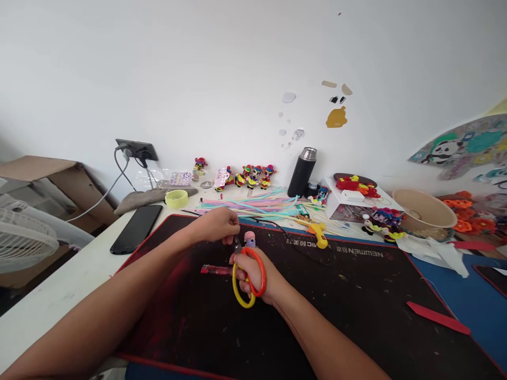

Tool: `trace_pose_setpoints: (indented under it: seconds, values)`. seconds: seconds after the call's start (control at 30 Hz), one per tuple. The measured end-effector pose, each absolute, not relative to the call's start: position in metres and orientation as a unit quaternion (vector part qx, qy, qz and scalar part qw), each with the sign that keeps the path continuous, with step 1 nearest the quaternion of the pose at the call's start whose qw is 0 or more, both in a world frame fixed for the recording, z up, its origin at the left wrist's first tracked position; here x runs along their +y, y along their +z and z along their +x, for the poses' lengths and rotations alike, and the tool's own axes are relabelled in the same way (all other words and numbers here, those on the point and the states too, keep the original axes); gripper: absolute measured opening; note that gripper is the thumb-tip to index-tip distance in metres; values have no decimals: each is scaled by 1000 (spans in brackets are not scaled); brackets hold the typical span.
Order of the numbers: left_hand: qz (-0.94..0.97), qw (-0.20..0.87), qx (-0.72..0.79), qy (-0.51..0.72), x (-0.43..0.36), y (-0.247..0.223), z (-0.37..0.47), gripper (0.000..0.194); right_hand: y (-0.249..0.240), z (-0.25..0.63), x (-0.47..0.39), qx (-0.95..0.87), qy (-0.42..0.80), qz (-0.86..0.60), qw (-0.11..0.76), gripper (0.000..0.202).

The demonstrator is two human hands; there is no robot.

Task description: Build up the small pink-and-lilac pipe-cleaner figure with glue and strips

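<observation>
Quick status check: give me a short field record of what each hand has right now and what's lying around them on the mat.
left hand: fingers pinched, holding a small pink and purple piece at the scissor tips
right hand: fingers through the handles of the scissors, one loop orange, one yellow
scissor blades: pointing up towards the piece; open or shut cannot be told
surface: black desk mat with red edge
near hands: red lighter-like item left of the scissors
behind: bundle of pastel sticks, yellow glue gun, black flask
far left: phone
</observation>
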State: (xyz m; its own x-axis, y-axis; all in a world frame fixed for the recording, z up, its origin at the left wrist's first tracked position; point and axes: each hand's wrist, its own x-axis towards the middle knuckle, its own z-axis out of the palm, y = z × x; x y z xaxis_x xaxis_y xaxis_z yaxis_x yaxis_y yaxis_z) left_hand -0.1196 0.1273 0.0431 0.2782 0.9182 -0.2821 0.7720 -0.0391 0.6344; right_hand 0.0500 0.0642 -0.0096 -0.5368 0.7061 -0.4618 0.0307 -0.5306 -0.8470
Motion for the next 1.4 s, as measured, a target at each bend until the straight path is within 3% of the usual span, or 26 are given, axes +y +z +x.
trace_pose_setpoints:
  seconds: [0.13, 0.23, 0.33, 0.4, 0.53, 0.67, 0.8, 1.1, 1.17, 1.4]
  values:
    - [734, 372, 549, 149, 131, 68, -142, 27, 1, 58, 66, -463, 778, -363, 219, 18]
    - [737, 333, 560, 177, 135, 83, -161, 34, 8, 72, 78, -473, 741, -368, 303, 29]
    - [766, 271, 579, 73, 138, 81, -172, 22, 11, 86, 93, -485, 661, -417, 393, 32]
    - [774, 216, 595, -23, 141, 72, -173, 17, 12, 95, 101, -521, 604, -450, 403, 33]
    - [769, 194, 602, -98, 143, 58, -172, 18, 16, 111, 109, -627, 484, -497, 354, 36]
    - [784, 161, 591, -98, 136, 65, -171, 29, 17, 122, 113, -733, 307, -557, 240, 30]
    - [793, 152, 574, -139, 127, 70, -164, 25, 17, 127, 115, -780, 158, -587, 152, 29]
    - [777, 187, 573, -181, 130, 43, -149, 8, 24, 125, 111, -793, 141, -591, 53, 35]
    - [777, 206, 567, -179, 129, 42, -148, 12, 23, 123, 110, -793, 139, -592, 43, 38]
    - [795, 231, 546, -131, 122, 44, -143, 17, 19, 117, 107, -781, 170, -583, 146, 38]
